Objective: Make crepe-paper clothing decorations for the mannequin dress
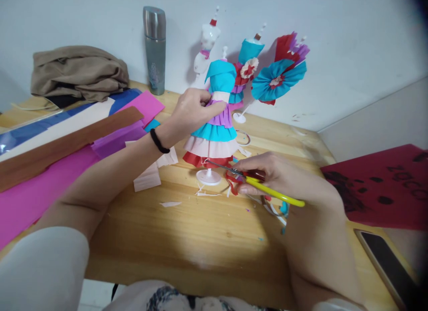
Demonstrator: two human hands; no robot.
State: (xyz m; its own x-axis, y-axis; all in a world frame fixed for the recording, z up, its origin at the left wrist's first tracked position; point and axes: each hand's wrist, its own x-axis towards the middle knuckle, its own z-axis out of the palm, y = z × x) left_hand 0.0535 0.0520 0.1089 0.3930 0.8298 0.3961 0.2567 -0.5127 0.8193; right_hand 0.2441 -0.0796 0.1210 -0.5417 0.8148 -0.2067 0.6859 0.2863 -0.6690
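A small dress form (pixel 222 83) stands on a round white base, wearing a tiered paper dress of blue, white, purple, blue, pale pink and red. My left hand (pixel 197 108) is closed on its waist, thumb across the front and fingers partly hidden behind. In my right hand (pixel 267 170) are scissors (pixel 274 193) with a yellow handle; their blades point left to the red bottom tier (pixel 194 159). At the blade tips hangs a thin pale strip. Whether the blades touch the paper I cannot tell. Cut paper scraps (pixel 207 194) lie around the base.
Behind stand more dressed forms (pixel 252 48), one with a large blue paper flower (pixel 279 79). A thermos (pixel 155 52) and brown cloth (pixel 80 70) are at the back left, above coloured paper sheets (pixel 67 155). At right are a red bag (pixel 381 186) and a phone (pixel 384 266).
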